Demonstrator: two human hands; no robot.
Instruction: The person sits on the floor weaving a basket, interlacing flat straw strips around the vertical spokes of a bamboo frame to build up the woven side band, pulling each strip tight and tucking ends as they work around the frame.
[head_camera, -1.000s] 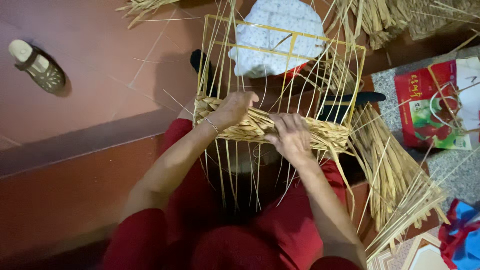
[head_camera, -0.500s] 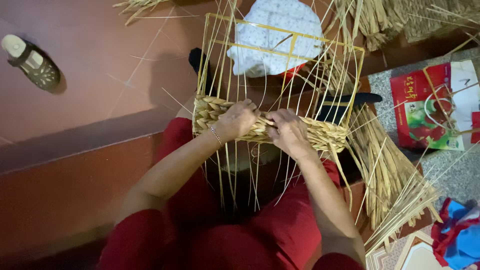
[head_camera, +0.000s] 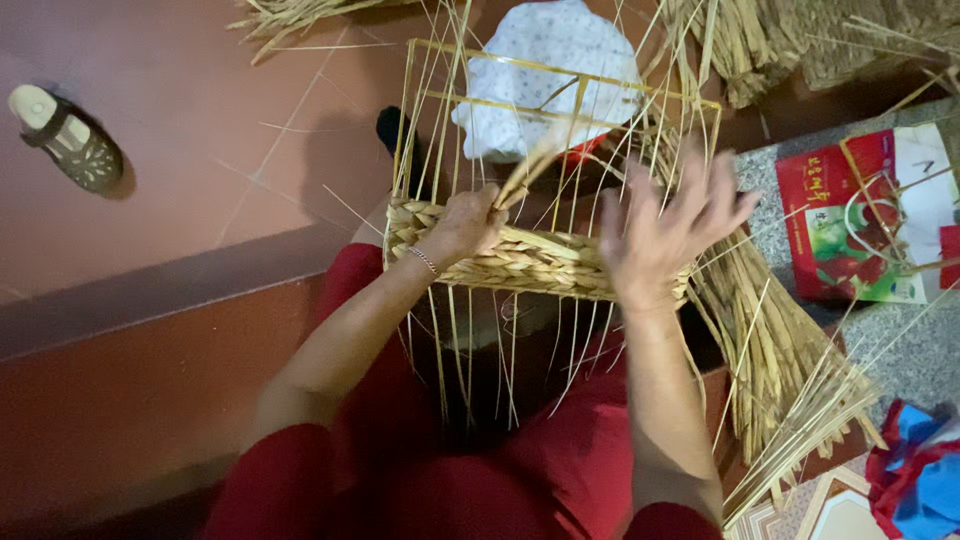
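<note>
Weaving on the lap: left hand (head_camera: 468, 222) pinching a straw strand (head_camera: 535, 165) above the braided band (head_camera: 520, 260), right hand (head_camera: 660, 225) spread wide, empty. Best pulled snug, packed down evenly between uprights (head_camera: 470, 340).

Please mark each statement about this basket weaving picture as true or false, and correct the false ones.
1. The left hand grips a straw strand at the woven band. True.
2. The right hand is closed in a fist around a bundle. False: its fingers are spread open over the frame's upright strands.
3. A shoe lies on the floor at the upper left. True.
4. The yellow wire frame is fully covered with weaving. False: only one woven band runs across it; the rest is bare uprights.
5. A red printed bag lies to the right. True.
6. The person wears blue clothing. False: the red clothing covers the lap.
</note>
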